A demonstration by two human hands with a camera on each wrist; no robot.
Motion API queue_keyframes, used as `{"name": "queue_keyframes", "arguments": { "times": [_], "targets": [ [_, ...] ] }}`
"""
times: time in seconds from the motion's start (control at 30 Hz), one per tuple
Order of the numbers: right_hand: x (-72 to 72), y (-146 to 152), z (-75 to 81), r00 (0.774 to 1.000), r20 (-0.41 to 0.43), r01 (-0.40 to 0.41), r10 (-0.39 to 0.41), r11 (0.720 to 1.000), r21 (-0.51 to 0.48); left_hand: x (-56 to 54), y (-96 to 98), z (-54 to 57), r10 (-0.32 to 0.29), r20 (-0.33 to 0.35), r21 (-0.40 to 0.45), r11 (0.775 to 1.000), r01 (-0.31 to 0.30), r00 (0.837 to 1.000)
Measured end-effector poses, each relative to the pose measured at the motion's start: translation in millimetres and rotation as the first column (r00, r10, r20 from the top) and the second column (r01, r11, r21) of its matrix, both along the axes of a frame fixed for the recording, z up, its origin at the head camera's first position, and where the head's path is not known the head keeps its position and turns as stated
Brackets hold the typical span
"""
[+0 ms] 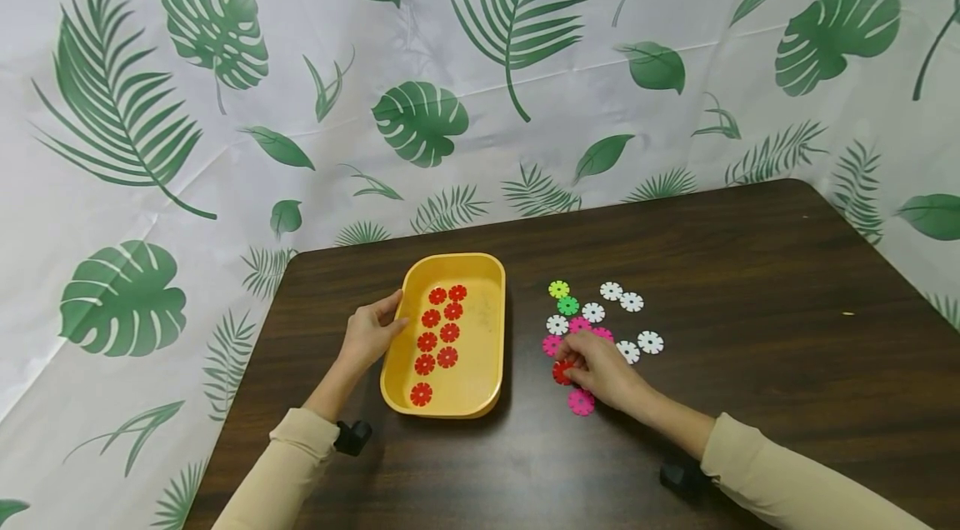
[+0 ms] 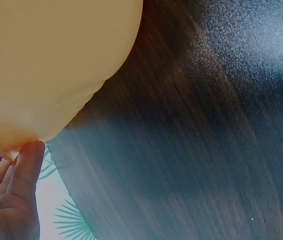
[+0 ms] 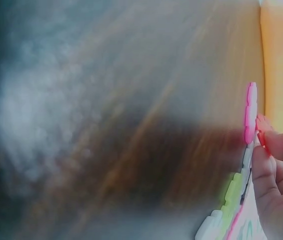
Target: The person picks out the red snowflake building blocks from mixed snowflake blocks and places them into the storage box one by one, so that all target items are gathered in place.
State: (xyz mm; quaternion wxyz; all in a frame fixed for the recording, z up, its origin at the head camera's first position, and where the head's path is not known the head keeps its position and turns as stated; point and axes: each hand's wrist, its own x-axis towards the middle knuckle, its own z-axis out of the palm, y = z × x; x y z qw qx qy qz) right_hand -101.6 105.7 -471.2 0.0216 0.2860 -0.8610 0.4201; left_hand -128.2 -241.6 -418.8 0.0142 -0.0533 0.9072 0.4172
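Note:
At the left side of a yellow tray, my left hand grips the wall, thumb over the rim and fingers outside. The left wrist view shows those fingers against the tray's outer wall. Several red notched discs lie flat inside the tray, mostly in two columns. To the right of the tray, my right hand pinches another red disc between thumb and fingers. In the right wrist view this red disc shows edge-on at the fingertips, beside a pink disc.
Around the right hand lie loose pink, white, green and yellow-green discs on the dark wooden table. A leaf-patterned cloth hangs behind the table.

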Motion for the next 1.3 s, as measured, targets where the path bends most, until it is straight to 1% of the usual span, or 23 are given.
{"name": "queue_keyframes", "arguments": {
  "times": [0.13,0.33,0.47,0.63,0.73,0.87,1.03,1.1,1.3],
  "targets": [
    [-2.0,1.0,-0.1,1.0,-0.003,-0.004,0.003,1.0,-0.015,-0.1,-0.3,-0.1,0.001,0.0,0.002,1.0,-0.001,1.0],
    [-5.9,1.2,2.8,0.999,0.049,0.016,-0.015,0.999,-0.036,0.6,-0.1,1.0,-0.001,-0.003,0.005,1.0,0.001,1.0],
    [-8.2,0.3,6.9,0.997,0.061,0.044,-0.04,0.997,-0.063,1.3,0.0,1.9,-0.002,-0.003,0.005,1.0,0.002,1.0],
    [-10.6,-2.3,13.7,0.991,0.123,0.069,-0.058,0.994,-0.083,1.9,0.1,2.0,0.0,-0.006,-0.004,1.0,0.0,1.0],
    [-12.0,-4.6,19.4,0.982,0.183,0.069,-0.05,0.993,-0.099,2.0,0.0,1.7,0.001,-0.002,-0.002,1.0,-0.001,1.0],
    [-14.4,-8.1,27.0,0.964,0.266,0.064,-0.026,0.989,-0.133,1.8,-0.2,1.5,0.001,-0.002,0.004,1.0,-0.001,1.0],
    [-17.8,-14.9,36.0,0.933,0.36,0.069,0.006,0.978,-0.195,2.0,-0.5,1.4,-0.002,-0.005,0.003,1.0,0.002,1.0],
    [-18.9,-18.2,40.0,0.923,0.383,0.07,0.015,0.976,-0.206,1.9,-0.4,1.5,-0.006,-0.006,0.004,1.0,0.006,1.0],
    [-21.8,-29.8,52.7,0.913,0.406,0.053,0.046,0.972,-0.228,1.3,0.2,1.8,-0.011,-0.01,0.009,1.0,0.012,1.0]
  ]
}}
